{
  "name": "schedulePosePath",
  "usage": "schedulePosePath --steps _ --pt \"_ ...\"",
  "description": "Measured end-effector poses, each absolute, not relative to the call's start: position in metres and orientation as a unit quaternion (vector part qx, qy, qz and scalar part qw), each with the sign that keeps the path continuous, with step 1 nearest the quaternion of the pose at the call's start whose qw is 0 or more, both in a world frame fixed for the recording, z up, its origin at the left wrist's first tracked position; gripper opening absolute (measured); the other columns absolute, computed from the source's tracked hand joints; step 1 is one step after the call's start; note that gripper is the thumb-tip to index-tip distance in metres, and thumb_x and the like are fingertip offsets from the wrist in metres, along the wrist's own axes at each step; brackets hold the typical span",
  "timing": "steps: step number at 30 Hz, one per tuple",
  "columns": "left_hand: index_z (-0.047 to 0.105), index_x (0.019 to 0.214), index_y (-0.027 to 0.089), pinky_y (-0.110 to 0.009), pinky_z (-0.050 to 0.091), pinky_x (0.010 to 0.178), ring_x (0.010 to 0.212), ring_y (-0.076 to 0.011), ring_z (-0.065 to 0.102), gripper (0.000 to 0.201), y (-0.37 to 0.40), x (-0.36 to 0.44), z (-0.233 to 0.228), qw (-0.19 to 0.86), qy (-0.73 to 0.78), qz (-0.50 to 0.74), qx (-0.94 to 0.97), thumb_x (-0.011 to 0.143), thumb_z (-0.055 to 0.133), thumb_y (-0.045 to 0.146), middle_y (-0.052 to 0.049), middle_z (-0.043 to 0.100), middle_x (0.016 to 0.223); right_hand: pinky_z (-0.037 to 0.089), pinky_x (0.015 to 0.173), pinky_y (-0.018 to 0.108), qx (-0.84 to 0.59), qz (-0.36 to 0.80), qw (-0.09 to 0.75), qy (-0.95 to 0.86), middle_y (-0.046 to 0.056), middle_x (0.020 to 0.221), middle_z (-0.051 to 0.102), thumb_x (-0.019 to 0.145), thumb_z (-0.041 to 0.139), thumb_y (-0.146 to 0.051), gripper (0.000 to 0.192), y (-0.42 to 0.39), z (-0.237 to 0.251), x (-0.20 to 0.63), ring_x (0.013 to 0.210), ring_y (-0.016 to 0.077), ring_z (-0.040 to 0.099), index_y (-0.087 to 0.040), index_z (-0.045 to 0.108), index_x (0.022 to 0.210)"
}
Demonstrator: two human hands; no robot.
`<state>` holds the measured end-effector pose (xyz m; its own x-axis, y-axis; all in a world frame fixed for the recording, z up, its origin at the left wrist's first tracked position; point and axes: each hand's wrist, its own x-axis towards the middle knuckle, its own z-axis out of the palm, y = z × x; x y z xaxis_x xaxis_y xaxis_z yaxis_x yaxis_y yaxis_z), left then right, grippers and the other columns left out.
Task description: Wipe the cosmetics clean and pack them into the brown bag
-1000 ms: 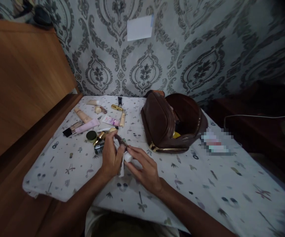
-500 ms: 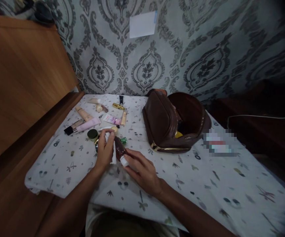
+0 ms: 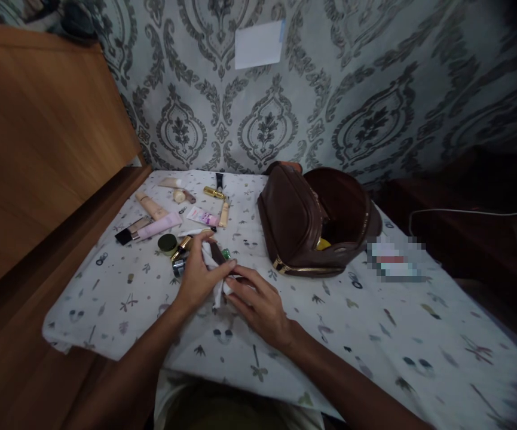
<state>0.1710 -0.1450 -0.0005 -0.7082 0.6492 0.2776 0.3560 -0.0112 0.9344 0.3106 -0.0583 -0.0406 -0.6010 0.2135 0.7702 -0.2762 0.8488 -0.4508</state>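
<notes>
My left hand (image 3: 198,275) presses a white tissue (image 3: 216,285) around a small dark brown bottle (image 3: 219,253), whose body is mostly hidden under the tissue and fingers. My right hand (image 3: 258,304) grips the bottle's near end, where its white cap was seen earlier; the cap is now covered. Both hands meet above the patterned white cloth (image 3: 357,322), just in front of a cluster of cosmetics.
An open brown zip pouch (image 3: 316,221) stands to the right of the hands. Tubes, a brush (image 3: 130,230), a green-lidded jar (image 3: 167,243) and gold lipsticks (image 3: 213,192) lie behind the left hand. A wooden panel (image 3: 38,137) rises on the left; a patterned wall is behind.
The left hand slid the tissue down along the bottle toward the right hand, covering the white cap that showed half a second ago. The right hand kept its hold.
</notes>
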Motion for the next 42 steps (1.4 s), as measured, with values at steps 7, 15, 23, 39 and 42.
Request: schedulePosePath --steps 7,15,23,39,42 --pt "0.058 0.095 0.023 -0.023 0.043 0.07 0.075 -0.0132 0.053 0.026 -0.143 0.163 -0.003 0.143 0.635 0.718 0.245 0.076 0.073 0.033 0.003 0.056 0.086 0.06 0.09 0.037 -0.079 0.493 0.398 -0.77 0.011 0.121 0.066 0.086 0.07 -0.024 0.04 -0.062 -0.04 0.305 0.11 0.023 0.067 -0.025 0.061 0.125" --pt "0.063 0.091 0.025 -0.025 0.047 0.075 0.082 -0.0174 0.059 0.016 -0.147 0.168 0.003 0.101 0.643 0.717 0.249 0.083 0.069 0.038 0.0 0.062 0.085 0.059 0.052 0.029 -0.143 0.764 0.228 -0.587 0.005 0.082 0.074 0.082 0.07 -0.051 0.048 -0.057 -0.037 0.296 0.063 0.0195 0.072 -0.019 0.064 0.118" --pt "0.041 0.134 0.021 -0.045 0.033 0.11 0.127 -0.0261 0.044 0.041 -0.146 0.183 -0.012 -0.035 0.699 0.552 0.453 0.097 0.047 0.039 -0.014 0.047 0.131 0.061 0.071 0.03 -0.182 0.559 0.37 -0.72 0.007 0.104 0.074 0.083 0.07 -0.03 0.042 -0.065 -0.048 0.3 0.078 0.0172 0.07 -0.02 0.064 0.123" --pt "0.053 0.103 0.023 -0.025 0.044 0.067 0.069 -0.0141 0.052 0.025 -0.143 0.167 -0.007 0.077 0.652 0.718 0.232 0.089 0.059 0.044 0.002 0.055 0.08 0.062 0.07 0.03 -0.187 0.713 0.338 -0.585 0.009 0.113 0.07 0.076 0.078 -0.038 0.047 -0.065 -0.045 0.296 0.094 0.0215 0.072 -0.022 0.063 0.118" --pt "0.053 0.103 0.023 -0.026 0.045 0.069 0.073 -0.0146 0.055 0.024 -0.143 0.165 -0.008 0.082 0.66 0.702 0.254 0.093 0.053 0.044 0.001 0.057 0.084 0.062 0.075 0.033 -0.185 0.708 0.349 -0.586 0.009 0.113 0.072 0.077 0.078 -0.039 0.043 -0.062 -0.046 0.296 0.094 0.0215 0.071 -0.021 0.066 0.114"
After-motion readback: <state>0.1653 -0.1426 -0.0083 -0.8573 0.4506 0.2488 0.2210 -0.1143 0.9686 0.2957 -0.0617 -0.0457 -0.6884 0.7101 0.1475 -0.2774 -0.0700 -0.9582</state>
